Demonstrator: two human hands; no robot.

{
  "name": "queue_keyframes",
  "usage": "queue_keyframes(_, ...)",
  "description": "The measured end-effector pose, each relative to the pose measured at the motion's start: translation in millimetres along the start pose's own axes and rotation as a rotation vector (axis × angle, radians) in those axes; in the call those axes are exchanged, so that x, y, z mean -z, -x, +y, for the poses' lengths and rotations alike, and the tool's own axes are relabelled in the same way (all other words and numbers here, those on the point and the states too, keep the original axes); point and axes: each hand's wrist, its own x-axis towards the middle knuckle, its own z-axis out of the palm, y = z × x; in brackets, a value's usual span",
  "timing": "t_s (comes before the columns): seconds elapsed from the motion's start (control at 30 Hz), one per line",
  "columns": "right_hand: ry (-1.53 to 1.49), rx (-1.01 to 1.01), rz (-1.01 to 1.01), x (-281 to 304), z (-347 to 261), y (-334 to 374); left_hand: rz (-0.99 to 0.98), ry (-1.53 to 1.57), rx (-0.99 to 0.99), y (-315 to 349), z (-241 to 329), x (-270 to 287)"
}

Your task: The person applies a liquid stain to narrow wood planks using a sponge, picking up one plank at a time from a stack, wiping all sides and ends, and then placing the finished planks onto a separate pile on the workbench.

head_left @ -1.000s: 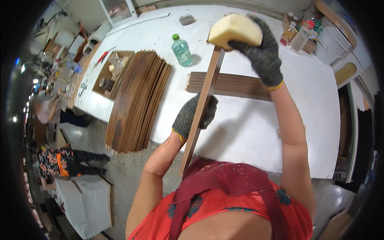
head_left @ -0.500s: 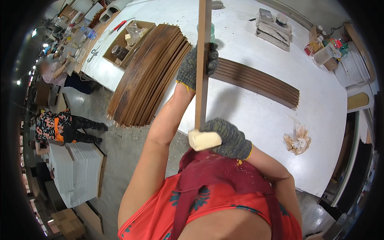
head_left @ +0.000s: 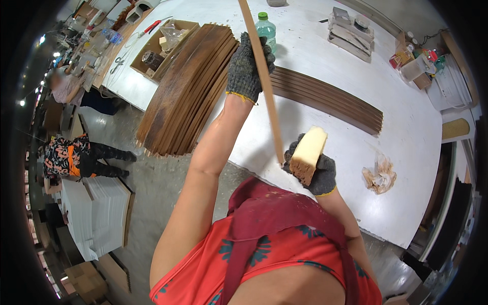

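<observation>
Now the gloved right hand [head_left: 323,176] has drawn the pale sponge [head_left: 311,147] away from the near end of the wooden strip [head_left: 273,119], where it sat half a second ago, and its brown-stained face shows. That probably means a gap between passes, with nothing pressing along the wood at this instant. The right hand is wrapped around the sponge; whether its fingertips touch the strip's end, I cannot tell. Farther up, the gloved left hand [head_left: 240,71] is clamped on the strip, which now leans above the white table [head_left: 300,35]. Beyond, a row of strips [head_left: 325,96] lies to the right and a large stack of boards [head_left: 183,91] to the left. Just past the left hand stands a bottle [head_left: 265,28] with pale green liquid. The open wooden box [head_left: 181,47] beside the stack holds a dark jar [head_left: 152,61], a pale block [head_left: 163,43] and clear plastic [head_left: 175,33]. Farther right, a tub [head_left: 416,66] stands near white buckets [head_left: 446,89], contents unclear.
</observation>
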Motion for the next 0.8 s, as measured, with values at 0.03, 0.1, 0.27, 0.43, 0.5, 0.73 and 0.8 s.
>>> queue_keyframes(0.03,-0.094,0.000,0.031,-3.9,3.4,0.3,0.072,0.032,0.011,-1.0,-1.0,-1.5)
queue_keyframes(0.1,0.794,0.205,0.018,-7.1,2.2,1.4,0.071,-0.017,0.017,0.6,-0.5,-3.3)
queue_keyframes(0.27,1.401,0.314,0.272,-1.9,0.6,-6.9,-0.288,-0.032,0.048,24.2,-4.9,-8.5)
queue_keyframes(0.43,0.484,0.358,0.185,10.3,-2.2,4.5,-0.396,0.205,0.094,26.1,-29.2,-5.6)
queue_keyframes(0.5,0.173,0.347,0.160,-7.4,-13.3,14.7,-0.375,0.245,0.079,17.8,-35.7,0.7)
queue_keyframes(0.73,1.664,0.909,0.502,-40.3,-33.2,55.5,-0.257,0.073,0.005,20.1,-31.2,5.7)
queue_keyframes(0.8,1.935,0.906,0.317,-43.4,-29.7,60.6,-0.257,0.047,-0.024,19.9,-30.7,1.7)
